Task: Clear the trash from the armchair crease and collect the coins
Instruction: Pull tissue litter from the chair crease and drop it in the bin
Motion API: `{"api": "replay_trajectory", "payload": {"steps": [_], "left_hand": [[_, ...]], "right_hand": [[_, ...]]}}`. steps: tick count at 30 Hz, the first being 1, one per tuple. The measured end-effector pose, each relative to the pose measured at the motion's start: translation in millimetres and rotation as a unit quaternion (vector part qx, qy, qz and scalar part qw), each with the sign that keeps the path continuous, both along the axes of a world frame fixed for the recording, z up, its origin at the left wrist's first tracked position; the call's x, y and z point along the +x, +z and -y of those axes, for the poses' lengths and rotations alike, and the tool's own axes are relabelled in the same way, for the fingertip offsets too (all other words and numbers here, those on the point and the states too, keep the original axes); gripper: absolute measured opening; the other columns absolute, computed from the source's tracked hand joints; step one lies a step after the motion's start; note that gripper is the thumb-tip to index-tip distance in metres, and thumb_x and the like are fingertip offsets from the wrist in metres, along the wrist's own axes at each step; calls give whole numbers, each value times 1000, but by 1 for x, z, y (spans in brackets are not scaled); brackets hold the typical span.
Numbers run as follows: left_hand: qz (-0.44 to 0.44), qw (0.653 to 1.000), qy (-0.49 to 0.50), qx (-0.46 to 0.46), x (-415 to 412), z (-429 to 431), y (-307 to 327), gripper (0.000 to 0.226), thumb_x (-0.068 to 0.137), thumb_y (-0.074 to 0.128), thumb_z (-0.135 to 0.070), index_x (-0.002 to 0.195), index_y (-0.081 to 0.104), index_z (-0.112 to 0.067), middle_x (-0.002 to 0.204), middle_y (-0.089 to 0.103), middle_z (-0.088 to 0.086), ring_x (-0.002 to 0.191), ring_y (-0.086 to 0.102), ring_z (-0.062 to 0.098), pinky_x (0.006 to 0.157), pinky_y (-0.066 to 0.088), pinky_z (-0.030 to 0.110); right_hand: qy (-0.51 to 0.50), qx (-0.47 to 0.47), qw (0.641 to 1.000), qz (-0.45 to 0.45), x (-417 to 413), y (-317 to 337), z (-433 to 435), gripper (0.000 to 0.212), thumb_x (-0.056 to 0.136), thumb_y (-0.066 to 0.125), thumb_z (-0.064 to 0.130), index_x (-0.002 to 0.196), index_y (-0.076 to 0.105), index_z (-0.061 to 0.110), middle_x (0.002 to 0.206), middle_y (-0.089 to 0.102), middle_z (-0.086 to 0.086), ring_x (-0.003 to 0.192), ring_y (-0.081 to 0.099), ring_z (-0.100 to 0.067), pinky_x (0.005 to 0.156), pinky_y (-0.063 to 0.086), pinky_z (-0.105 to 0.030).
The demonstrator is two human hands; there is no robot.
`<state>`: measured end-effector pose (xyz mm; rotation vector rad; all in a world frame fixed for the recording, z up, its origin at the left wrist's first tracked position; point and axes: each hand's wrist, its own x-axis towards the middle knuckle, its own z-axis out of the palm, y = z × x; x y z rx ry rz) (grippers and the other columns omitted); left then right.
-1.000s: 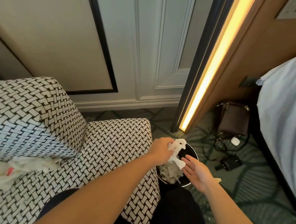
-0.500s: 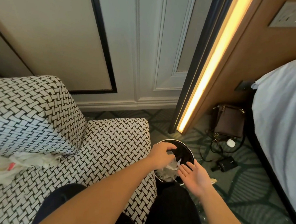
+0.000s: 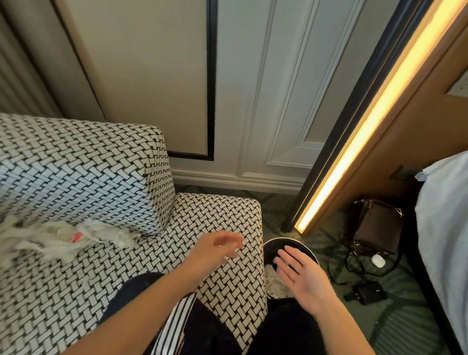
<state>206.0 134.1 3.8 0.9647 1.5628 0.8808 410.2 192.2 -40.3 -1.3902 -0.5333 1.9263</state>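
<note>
The black-and-white woven armchair (image 3: 69, 177) fills the left half of the view. Crumpled white tissue and plastic trash (image 3: 57, 235) with a small red piece lies along the crease between seat and backrest. A round black bin (image 3: 272, 246) stands on the floor at the seat's right edge, with white paper inside. My left hand (image 3: 216, 249) hovers over the seat's right front corner, fingers relaxed and empty. My right hand (image 3: 300, 276) is spread flat above the bin, holding nothing. No coins are visible.
A brown bag (image 3: 376, 223), a white earbud case (image 3: 378, 261), a black charger (image 3: 369, 292) and cables lie on the green carpet to the right. A white bed (image 3: 457, 220) runs along the right edge. A lit wall strip (image 3: 370, 114) rises behind the bin.
The white tissue my left hand held over the bin has dropped in. My left hand has moved left off the bin over the seat; the view has tilted toward the armchair.
</note>
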Motion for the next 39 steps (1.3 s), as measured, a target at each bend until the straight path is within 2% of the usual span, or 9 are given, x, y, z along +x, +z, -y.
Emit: {"api": "replay_trajectory", "payload": {"steps": [3,9,13,20,23,27,30,36,39], "left_hand": [[31,995,93,2,-39,34,13,17,92,54,-19,101,65,-28,100,70,-9,95,65,8,87,51,28],[75,966,245,35,-108,105,26,20,94,51,-12,100,69,-21,95,72,-4,90,67,15,86,51,31],[59,945,320,43,-148,159,23,20,94,51,-12,103,67,-20,96,72,-5,92,67,17,86,51,32],[14,911,412,-11,-193,269,-5,18,93,52,-15,102,66,-20,101,70,-3,95,64,19,92,49,37],[20,891,451,-39,-206,307,-17,15,90,57,-16,101,67,-18,103,69,1,95,64,20,95,47,41],[38,864,498,-70,-220,342,-32,11,87,63,-18,95,70,-20,101,70,0,95,64,23,91,47,40],[41,848,522,-81,-225,353,-40,11,86,64,-18,94,71,-20,102,68,-6,92,65,22,87,49,37],[41,846,525,-80,-224,369,-50,11,89,60,-17,89,70,-22,90,71,-5,87,66,14,67,47,18],[35,851,516,-87,-222,373,-53,11,90,59,-21,94,68,-26,95,70,-7,86,66,10,72,48,19]], "right_hand": [[29,26,999,-9,-33,21,8,31,97,45,19,125,54,10,116,64,-7,108,59,-21,85,48,-33],[120,83,989,-7,-111,54,36,23,92,55,23,113,63,14,107,72,-2,103,66,-19,85,50,-31],[195,104,975,-26,-169,68,65,33,79,62,25,110,63,14,105,72,-1,101,67,-18,85,50,-31],[350,116,929,-11,-268,52,142,26,93,52,16,117,59,10,113,67,-8,106,63,-20,98,46,-33],[451,154,878,52,-304,44,178,29,95,49,18,123,56,11,115,63,-5,107,60,-14,95,46,-28],[579,246,766,136,-342,25,220,35,97,46,36,127,53,20,129,56,4,115,53,-9,101,41,-29],[642,287,694,154,-362,6,240,34,98,44,32,130,52,23,137,48,6,124,44,-9,101,33,-23],[701,386,570,188,-389,-26,271,38,95,50,21,130,53,36,156,12,4,146,6,-23,116,6,-34],[731,407,505,211,-398,-32,275,47,96,47,21,140,40,38,158,-7,7,146,-7,-23,115,0,-36]]}}
